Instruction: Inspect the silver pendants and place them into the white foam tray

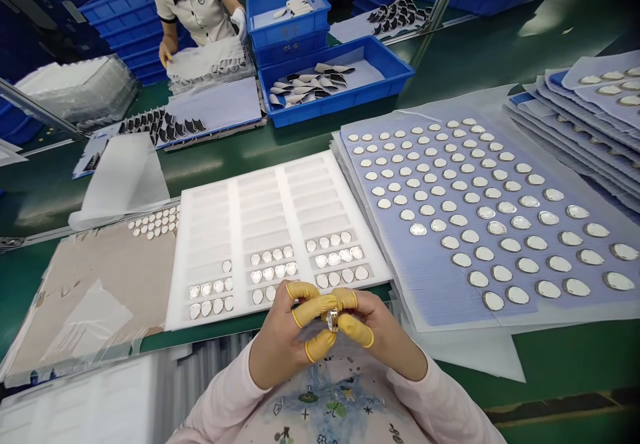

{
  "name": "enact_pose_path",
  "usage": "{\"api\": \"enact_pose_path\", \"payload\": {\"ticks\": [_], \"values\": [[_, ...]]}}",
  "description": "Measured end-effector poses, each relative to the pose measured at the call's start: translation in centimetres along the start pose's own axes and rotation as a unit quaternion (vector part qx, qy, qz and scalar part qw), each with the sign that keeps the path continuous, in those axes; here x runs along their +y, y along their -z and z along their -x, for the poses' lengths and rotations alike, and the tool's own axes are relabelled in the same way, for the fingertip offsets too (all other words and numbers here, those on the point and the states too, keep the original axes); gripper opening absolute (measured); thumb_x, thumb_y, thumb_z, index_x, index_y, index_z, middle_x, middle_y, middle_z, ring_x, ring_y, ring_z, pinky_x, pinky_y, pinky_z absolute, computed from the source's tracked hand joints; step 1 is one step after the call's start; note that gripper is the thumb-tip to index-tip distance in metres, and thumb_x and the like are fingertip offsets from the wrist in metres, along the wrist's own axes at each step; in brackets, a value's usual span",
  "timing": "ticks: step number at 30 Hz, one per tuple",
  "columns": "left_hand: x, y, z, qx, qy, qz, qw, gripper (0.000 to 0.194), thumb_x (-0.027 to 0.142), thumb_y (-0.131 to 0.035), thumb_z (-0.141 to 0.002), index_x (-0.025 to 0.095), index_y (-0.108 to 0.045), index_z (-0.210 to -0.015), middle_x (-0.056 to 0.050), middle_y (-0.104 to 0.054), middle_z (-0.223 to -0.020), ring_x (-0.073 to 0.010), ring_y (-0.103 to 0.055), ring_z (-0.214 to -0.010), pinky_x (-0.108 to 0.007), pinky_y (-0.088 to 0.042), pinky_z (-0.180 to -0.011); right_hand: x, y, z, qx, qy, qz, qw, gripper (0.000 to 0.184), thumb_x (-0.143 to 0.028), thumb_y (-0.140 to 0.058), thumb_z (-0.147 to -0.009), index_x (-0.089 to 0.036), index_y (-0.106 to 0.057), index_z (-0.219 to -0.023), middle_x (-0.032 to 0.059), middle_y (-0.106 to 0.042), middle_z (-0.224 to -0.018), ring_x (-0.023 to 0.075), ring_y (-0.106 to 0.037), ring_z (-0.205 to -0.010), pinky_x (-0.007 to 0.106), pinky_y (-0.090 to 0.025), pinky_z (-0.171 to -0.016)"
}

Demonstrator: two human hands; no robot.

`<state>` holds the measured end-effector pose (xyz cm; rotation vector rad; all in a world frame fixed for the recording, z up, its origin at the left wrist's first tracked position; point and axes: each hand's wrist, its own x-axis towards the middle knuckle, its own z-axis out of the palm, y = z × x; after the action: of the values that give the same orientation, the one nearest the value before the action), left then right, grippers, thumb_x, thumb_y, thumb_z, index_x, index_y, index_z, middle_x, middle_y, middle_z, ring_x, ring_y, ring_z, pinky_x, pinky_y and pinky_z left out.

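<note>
My left hand and my right hand meet close to my chest, both with yellow finger cots. Together they pinch a small shiny metal piece between the fingertips. Just beyond them lies a white foam tray with slotted rows; its near rows hold several of the same shiny pieces. To the right a pale blue sheet carries many more such pieces in rows.
A stack of similar loaded sheets lies at far right. A brown board with several pieces sits left. Across the green belt stand blue bins of dark parts, where another person handles white trays.
</note>
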<state>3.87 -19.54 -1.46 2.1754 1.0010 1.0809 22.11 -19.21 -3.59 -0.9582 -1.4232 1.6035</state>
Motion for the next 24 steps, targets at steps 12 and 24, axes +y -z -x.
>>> {"api": "enact_pose_path", "payload": {"ticks": [12,24], "values": [[-1.6,-0.2,1.3,-0.013,0.112,0.094,0.989,0.038,0.023,-0.054,-0.098,0.028,-0.047,-0.135,-0.006,-0.057,-0.105,-0.017,-0.059,-0.089,-0.035,-0.055,-0.083,0.0,0.0,0.3,0.087,0.215,0.194,0.953,0.029,-0.03,-0.064,-0.093,-0.029,-0.061,-0.122,0.0022,-0.057,-0.094,0.0099,-0.039,-0.056,0.026,-0.044,-0.053],[-1.0,0.6,1.0,-0.07,0.205,0.252,0.943,0.032,0.028,-0.072,-0.087,0.027,-0.066,-0.118,-0.002,-0.067,-0.095,-0.0138,-0.065,-0.084,-0.025,-0.056,-0.079,0.2,-0.3,0.0,0.089,0.306,0.302,0.898,0.05,-0.016,-0.057,-0.094,-0.029,-0.048,-0.142,0.0057,-0.062,-0.096,0.0177,-0.064,-0.079,0.03,-0.059,-0.067]]}}
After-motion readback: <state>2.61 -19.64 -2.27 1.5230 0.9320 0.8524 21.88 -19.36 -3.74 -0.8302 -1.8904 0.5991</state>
